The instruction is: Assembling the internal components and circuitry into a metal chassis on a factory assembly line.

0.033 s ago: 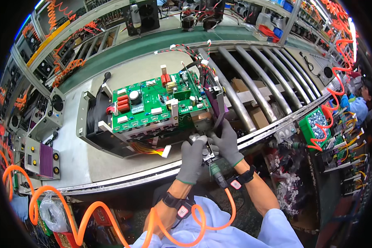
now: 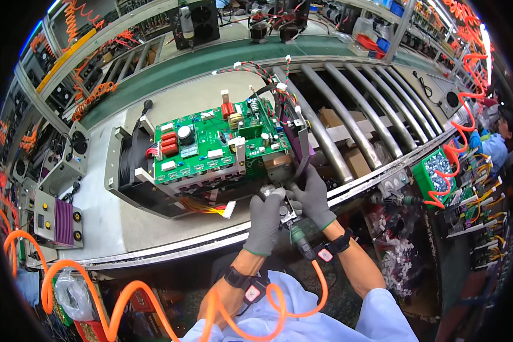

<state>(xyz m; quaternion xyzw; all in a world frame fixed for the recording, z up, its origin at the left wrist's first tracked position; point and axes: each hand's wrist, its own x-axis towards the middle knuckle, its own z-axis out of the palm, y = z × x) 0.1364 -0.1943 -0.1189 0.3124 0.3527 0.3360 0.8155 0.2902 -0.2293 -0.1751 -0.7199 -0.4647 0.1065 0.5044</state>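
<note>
A partly assembled electrical unit with a green circuit board (image 2: 211,137) lies on the workbench before me. My left hand (image 2: 266,219), in a grey glove, is closed at its near right corner, fingers curled around something small and silvery. My right hand (image 2: 313,196), gloved too, is closed beside it, just below the upright purple panel (image 2: 300,149); its fingertips are partly hidden. Between the hands sits a small metal part (image 2: 286,212). Below it is a green air tool (image 2: 302,242) joined to an orange coiled hose. What either hand grips is hard to make out.
Metal rollers (image 2: 347,114) run to the right of the unit. A purple-and-grey welder-like box (image 2: 60,219) stands at the left. The orange hose (image 2: 134,290) loops across the front. At right is a green bin (image 2: 433,176) of small parts, with another person beyond.
</note>
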